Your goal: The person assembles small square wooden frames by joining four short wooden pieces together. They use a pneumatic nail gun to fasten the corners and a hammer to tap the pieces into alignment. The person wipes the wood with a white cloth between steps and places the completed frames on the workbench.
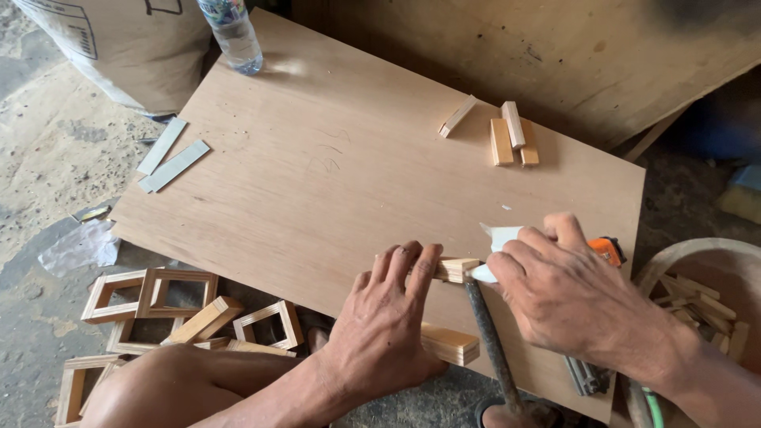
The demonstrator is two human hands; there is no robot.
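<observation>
Head view: the left hand (pixel 388 313) lies flat, fingers (pixel 412 265) stretched out and pressed down on a small wooden piece (pixel 456 269) at the near edge of the plywood board (pixel 333 182) that serves as counter; nothing is clasped, the palm simply pins the wood; the right hand (pixel 555 293) is closed around a white tool (pixel 495 238) with an orange part (pixel 606 250) behind the knuckles, its tip touching the end of that same piece; what kind of tool it is I cannot tell.

As to progress, judging from how things lie: several finished square wooden frames (pixel 158 305) are heaped on the floor at the left beside the knee, so a fair batch looks done; four short wood strips (pixel 507 135) wait untouched at the far side of the board, and a round basin (pixel 697 277) at the right holds many more cut sticks (pixel 701 309), so much seems left; another block (pixel 448 345) sits under the left wrist; a dark hammer handle (pixel 491 349) leans below the hands, held by neither; two grey staple strips (pixel 170 158) and a plastic bottle (pixel 234 36) stand well apart at the far left.
</observation>
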